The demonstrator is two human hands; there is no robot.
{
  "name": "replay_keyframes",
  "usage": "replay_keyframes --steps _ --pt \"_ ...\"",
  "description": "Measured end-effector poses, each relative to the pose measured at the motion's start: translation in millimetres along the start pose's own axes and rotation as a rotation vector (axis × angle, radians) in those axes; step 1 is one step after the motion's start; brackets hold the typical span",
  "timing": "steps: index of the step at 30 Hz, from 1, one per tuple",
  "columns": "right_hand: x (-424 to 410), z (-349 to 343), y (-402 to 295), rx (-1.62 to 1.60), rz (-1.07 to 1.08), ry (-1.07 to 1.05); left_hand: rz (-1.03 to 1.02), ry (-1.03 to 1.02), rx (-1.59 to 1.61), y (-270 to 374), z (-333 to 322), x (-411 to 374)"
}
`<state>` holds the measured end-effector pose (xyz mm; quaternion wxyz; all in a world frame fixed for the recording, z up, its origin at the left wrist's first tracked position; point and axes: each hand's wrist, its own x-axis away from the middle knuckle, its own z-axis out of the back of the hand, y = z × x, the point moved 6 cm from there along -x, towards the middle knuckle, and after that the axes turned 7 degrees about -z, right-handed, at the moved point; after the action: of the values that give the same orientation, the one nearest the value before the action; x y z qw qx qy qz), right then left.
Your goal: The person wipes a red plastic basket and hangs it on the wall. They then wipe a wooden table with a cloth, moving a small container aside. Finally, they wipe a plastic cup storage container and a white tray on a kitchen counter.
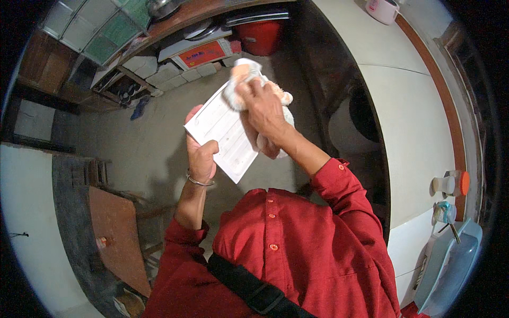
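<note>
A flat white rectangular board (228,137) with a raised rim and plank-like lines tilts in the air before my chest. My left hand (201,156) grips its near left side, thumb over the front face and fingers behind. Bunched under my right hand (264,109) is a white and orange cloth (240,81), pressed against the board's upper right part. Some of that cloth hangs past the board's right edge. The fingertips of my right hand are partly blurred and sunk in the cloth.
To the right runs a pale tiled counter (409,119) with a pink mug (382,11), small jars (445,185) and a blue plastic container (449,266). A brown table (117,238) stands at lower left. Beyond the floor are a red bucket (260,37) and a low shelf (127,85).
</note>
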<state>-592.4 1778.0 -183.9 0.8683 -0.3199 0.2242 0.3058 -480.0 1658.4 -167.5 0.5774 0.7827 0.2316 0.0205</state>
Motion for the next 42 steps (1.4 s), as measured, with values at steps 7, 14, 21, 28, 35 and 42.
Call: replay_keyframes --steps 7,14,21,28,35,42 --pt "19 -57 2 0.008 -0.389 -0.403 -0.101 0.018 -0.138 18 46 9" --pt "65 -28 -112 -0.525 -0.205 -0.451 -0.213 0.139 -0.069 38 88 -8" --pt "32 -16 -101 -0.469 -0.334 -0.125 -0.236 0.106 -0.011 26 70 9" --pt "36 -6 -103 -0.378 -0.113 -0.043 -0.211 0.143 -0.009 31 70 16" --pt "69 -9 -127 -0.422 0.001 -0.118 -0.288 0.123 -0.013 33 68 1" --pt "18 1 -40 -0.252 -0.409 -0.057 -0.286 0.103 -0.082 36 54 11"
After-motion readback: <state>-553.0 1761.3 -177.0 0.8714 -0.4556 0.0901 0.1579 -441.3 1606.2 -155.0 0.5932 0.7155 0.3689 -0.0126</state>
